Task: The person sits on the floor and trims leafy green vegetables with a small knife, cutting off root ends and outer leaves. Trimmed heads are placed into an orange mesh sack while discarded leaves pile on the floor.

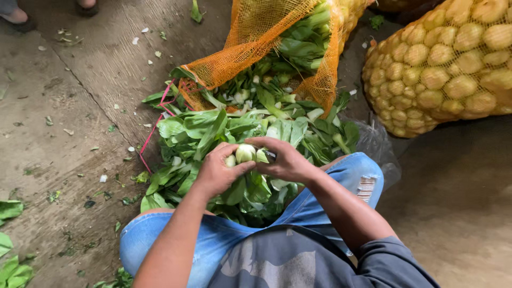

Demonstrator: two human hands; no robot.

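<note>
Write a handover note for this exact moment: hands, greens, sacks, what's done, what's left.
Left hand: gripping the pale base of a bok choy head, leaves hanging down.
Right hand: closed at the same base; a thin blade-like tip seems to show, unclear.
Greens: loose pile on the concrete floor, spilling from the open orange mesh sack. A second sack of round yellowish produce lies at right, shut.
Done: cannot tell.
Left: the pile and the sack's contents.

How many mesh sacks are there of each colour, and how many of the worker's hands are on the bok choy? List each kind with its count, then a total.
Orange mesh sacks, open, leafy greens spilling out: 1
Yellow mesh sacks, full of round produce: 1
Hands on the bok choy: 2, left hand and right hand
Total: 4
</note>
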